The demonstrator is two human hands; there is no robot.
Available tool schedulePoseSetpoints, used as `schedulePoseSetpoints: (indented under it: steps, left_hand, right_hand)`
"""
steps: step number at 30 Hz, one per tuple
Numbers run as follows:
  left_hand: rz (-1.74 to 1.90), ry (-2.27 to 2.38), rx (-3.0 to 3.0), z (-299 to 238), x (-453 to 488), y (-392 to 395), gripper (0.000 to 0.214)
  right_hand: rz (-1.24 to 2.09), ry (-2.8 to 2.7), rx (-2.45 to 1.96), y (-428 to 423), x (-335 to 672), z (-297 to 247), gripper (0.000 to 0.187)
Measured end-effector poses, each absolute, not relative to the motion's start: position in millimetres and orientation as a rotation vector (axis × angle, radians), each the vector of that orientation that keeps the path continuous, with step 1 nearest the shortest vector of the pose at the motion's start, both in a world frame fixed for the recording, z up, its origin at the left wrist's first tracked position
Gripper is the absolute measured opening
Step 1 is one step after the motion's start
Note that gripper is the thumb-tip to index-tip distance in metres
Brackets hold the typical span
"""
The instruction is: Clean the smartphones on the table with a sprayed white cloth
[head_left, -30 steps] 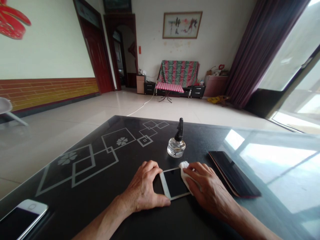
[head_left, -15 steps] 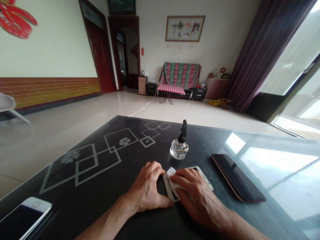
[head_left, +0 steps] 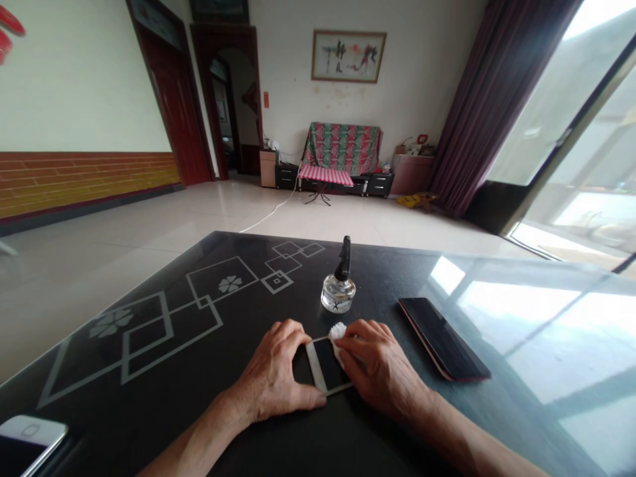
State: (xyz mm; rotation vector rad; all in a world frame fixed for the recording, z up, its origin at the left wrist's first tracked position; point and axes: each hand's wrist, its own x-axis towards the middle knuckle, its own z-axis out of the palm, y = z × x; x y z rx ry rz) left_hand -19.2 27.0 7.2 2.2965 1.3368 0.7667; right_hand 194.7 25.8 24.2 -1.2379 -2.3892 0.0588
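A white phone with a dark screen lies flat on the black table, between my hands. My left hand grips its left end, thumb at the near corner and fingers at the far one. In my right hand is a crumpled white cloth, pressed onto the screen; the phone's right end is hidden beneath that hand. Just beyond the phone stands a clear spray bottle with a black trigger top, upright and partly filled with liquid.
A larger dark phone lies to the right of my right hand. Another white phone sits at the table's near left corner. The glossy black table has a grey diamond pattern and reflects the window light.
My right hand has slid the cloth along the screen, baring more of its left part. The left hand keeps its grip on the phone. The whole view has swung slightly right.
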Motion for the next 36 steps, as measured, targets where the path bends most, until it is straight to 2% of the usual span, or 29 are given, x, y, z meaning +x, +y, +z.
schedulePoseSetpoints:
  steps: [8,14,27,36]
  left_hand:
    - [0.778,1.341,2.305,7.7,-19.0,26.7,0.065]
    - [0.787,1.351,2.3,8.3,-18.5,26.5,0.063]
    - [0.733,1.379,2.296,8.0,-16.3,26.3,0.057]
    - [0.702,1.387,2.3,9.0,-17.7,25.6,0.055]
  right_hand:
    - [-0.039,-2.402,-1.402,45.8,235.3,34.3,0.026]
    - [-0.137,-2.364,-1.446,44.1,229.5,30.5,0.028]
    - [0.179,-2.509,-1.147,13.6,177.2,28.4,0.011]
    - [0.112,-2.416,-1.392,33.0,211.8,34.5,0.014]
